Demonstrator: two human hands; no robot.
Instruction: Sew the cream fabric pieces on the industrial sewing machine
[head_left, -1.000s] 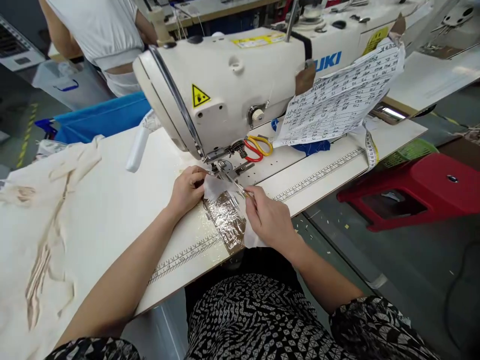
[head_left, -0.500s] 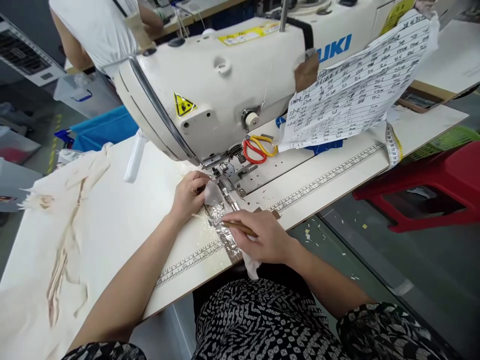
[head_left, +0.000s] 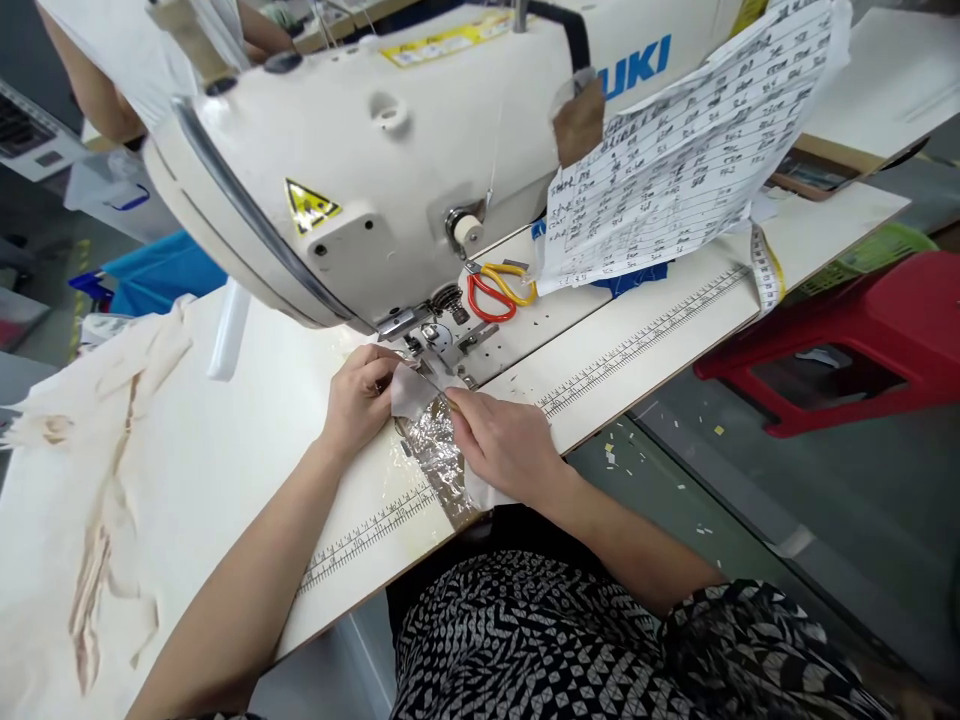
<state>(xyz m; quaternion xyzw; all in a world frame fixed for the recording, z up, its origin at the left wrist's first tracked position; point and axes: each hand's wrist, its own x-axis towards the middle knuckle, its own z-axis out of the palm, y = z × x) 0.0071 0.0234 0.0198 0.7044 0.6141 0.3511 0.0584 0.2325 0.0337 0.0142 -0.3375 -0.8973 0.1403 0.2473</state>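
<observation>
At the needle area of the white sewing machine [head_left: 352, 200], a small piece of white fabric [head_left: 411, 392] lies on the bed. My left hand [head_left: 361, 400] is to its left, fingers curled and pinching the fabric's edge close to the presser foot [head_left: 412, 345]. From the right, my right hand [head_left: 506, 440] grips a slim pointed tool [head_left: 441, 392], its tip directed at the fabric near the foot. Most of the tool is hidden by the fingers. More white fabric [head_left: 486, 492] hangs below my right hand at the table edge.
Red-and-yellow-handled scissors [head_left: 499, 290] lie on the machine bed. A handwritten sheet [head_left: 690, 160] hangs before the machine arm. Cream fabric pieces [head_left: 97, 540] lie on the left. A measuring tape [head_left: 765, 268] and a red stool [head_left: 832, 350] are on the right. Another person [head_left: 150, 60] is behind.
My right hand has moved up toward the needle area, and the tool now points at the fabric by the foot. My left hand keeps its place there. The camera view has shifted.
</observation>
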